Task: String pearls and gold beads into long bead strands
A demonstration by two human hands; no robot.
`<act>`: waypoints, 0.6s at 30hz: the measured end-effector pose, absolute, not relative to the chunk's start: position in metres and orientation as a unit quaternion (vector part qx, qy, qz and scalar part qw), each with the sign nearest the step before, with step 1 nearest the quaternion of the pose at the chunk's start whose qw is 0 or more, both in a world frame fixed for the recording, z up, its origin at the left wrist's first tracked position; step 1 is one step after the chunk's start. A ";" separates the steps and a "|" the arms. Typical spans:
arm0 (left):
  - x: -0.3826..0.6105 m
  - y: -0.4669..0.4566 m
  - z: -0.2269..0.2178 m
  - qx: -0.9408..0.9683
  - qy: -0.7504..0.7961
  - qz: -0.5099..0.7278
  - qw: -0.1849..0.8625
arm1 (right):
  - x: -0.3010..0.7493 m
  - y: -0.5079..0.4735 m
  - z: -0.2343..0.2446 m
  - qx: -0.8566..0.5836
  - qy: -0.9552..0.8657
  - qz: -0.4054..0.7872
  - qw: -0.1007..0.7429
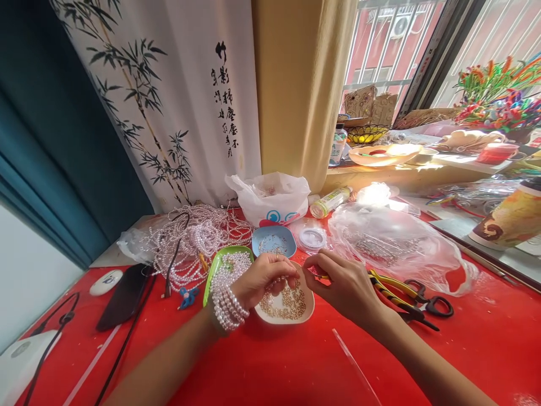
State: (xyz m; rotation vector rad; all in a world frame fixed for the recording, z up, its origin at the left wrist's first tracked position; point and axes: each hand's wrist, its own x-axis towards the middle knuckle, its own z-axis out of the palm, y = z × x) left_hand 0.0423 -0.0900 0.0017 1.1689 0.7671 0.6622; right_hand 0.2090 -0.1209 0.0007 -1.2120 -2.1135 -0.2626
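Observation:
My left hand [267, 275] is closed, with a few small pearly beads [280, 279] showing at its curled fingers. Several rows of white pearl beads [228, 305] circle that wrist. My right hand [340, 277] pinches thumb against fingers close by; whatever it grips is too small to make out. Both hands hover over the near side of a white dish [307, 313] of gold beads [282, 307]. Left of it, a green tray [208, 286] holds white pearls [230, 270]. A blue dish [258, 235] with small metal bits stands behind.
Yellow-handled pliers [391, 287] and black scissors [439, 306] lie by my right forearm. Pearl strands [196, 239] are heaped at left, near a phone [124, 296]. Plastic bags [270, 197] and a clear spool [311, 238] sit behind; a paper cup [509, 220] stands at right.

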 end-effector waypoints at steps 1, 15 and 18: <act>0.042 -0.090 0.001 0.531 0.342 0.295 0.717 | 0.210 -0.121 0.000 -0.467 -0.811 -0.098 0.340; 0.042 -0.087 -0.001 0.482 0.331 0.298 0.754 | 0.218 -0.118 -0.009 -0.527 -0.769 0.053 0.357; 0.043 -0.086 -0.003 0.475 0.343 0.314 0.747 | 0.217 -0.120 -0.008 -0.547 -0.749 0.114 0.357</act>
